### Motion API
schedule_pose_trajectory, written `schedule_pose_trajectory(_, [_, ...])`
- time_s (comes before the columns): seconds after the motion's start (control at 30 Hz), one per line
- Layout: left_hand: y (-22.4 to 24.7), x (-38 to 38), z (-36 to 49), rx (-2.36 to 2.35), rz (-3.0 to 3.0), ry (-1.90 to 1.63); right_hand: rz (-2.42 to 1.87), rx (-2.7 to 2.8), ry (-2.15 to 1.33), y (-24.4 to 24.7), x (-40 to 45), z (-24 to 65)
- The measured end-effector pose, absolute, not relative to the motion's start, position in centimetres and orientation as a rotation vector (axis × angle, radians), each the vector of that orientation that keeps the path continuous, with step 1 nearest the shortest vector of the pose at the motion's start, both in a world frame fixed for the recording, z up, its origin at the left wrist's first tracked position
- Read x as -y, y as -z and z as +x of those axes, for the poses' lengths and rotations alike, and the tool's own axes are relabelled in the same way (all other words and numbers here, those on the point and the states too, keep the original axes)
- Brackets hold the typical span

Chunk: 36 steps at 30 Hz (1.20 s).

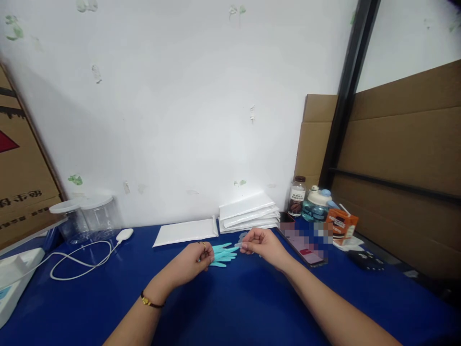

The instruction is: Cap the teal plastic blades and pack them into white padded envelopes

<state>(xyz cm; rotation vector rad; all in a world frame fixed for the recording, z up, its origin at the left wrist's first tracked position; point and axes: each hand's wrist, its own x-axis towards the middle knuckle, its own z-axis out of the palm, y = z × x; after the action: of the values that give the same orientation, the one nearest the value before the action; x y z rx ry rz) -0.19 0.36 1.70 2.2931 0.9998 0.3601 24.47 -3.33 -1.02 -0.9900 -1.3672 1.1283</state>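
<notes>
My left hand (pixel 194 259) is closed, thumb against fingers, on the cuff end of a teal glove (pixel 224 254). The glove's fingers point right, low over the blue table; whether it is one glove or a pair I cannot tell. Just right of the glove tips, my right hand (pixel 262 246) pinches a small, pale, see-through strip (pixel 238 245) between thumb and forefinger. The strip's tip comes close to the glove; contact is unclear. Behind the right-hand fingers lie some greyish translucent pieces (pixel 243 236), partly hidden.
White padded envelopes (pixel 248 214) are stacked by the wall, beside a single envelope (pixel 186 231). Rightward are a phone (pixel 304 247), a brown-capped bottle (pixel 297 197), a blue cup (pixel 314 209) and an orange box (pixel 342 226). Leftward stand clear jars (pixel 100 218), a white cable (pixel 82 263) and a scale (pixel 18 283).
</notes>
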Motion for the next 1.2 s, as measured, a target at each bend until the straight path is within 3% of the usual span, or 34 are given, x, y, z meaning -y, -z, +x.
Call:
schedule_pose_trajectory(0.3, [-0.6, 0.0, 1.0, -0.902, 2.313, -0.315, -1.004, 1.432, -1.210, 1.2, 3.6, 23.6])
schedule_pose_trajectory(0.47, [-0.3, -0.7, 0.4, -0.947, 2.446, -0.212, -1.225, 1.778, -1.306, 0.4, 4.4, 24.9])
schedule_pose_trajectory(0.7, [-0.2, -2.5, -1.3, -1.168, 2.770, -0.137, -1.517, 2.014, -0.518, -0.6, 4.0, 29.5])
schedule_pose_trajectory(0.87, [0.3, -2.7, -1.5, -1.195, 2.788, -0.181, -1.622, 2.246, -0.331, 0.0, 3.6, 31.2])
schedule_pose_trajectory(1.03, [0.8, -2.9, -1.7, -1.138, 2.786, -0.256, -1.639, 2.236, -0.441, 0.9, 3.4, 30.3])
schedule_pose_trajectory(1.2, [0.6, -2.8, -1.4, -1.176, 2.803, -0.198, -1.559, 2.177, -0.767, 1.8, 3.3, 29.4])
